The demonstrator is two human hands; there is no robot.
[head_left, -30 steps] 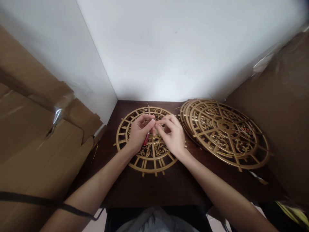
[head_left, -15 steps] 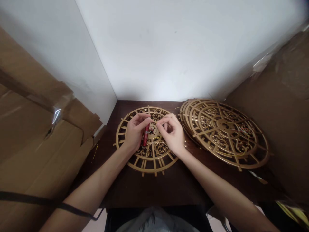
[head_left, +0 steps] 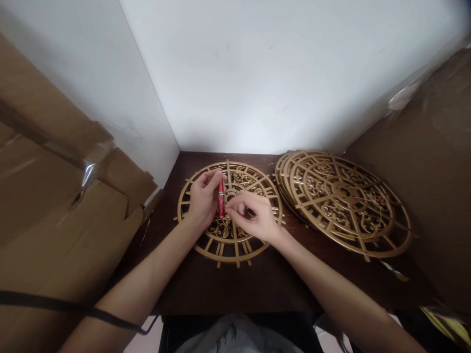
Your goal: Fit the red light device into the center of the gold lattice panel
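My left hand (head_left: 203, 198) is closed round a slim red pen-like tool (head_left: 221, 200) with a silver band, held nearly upright. Beneath both hands lies a round gold openwork frame (head_left: 237, 258) that resembles a clock face, with scrollwork and spokes. The fingertips of my right hand (head_left: 256, 215) are pinched together close beside the tool's lower end. Whatever sits in that pinch, if anything, is too small to make out. My hands partly cover the frame's centre.
Several similar gold frames are stacked (head_left: 348, 196) on the right of the dark table (head_left: 235, 289), with thin wires on top. Cardboard boxes (head_left: 44, 206) flank the left side and the right. A white wall (head_left: 279, 73) rises behind. A brush-like item (head_left: 395, 270) lies by the stack.
My right hand has moved down and left, from the tool's upper end to near its lower end. My left hand has shifted slightly left with the red tool, which is now more upright.
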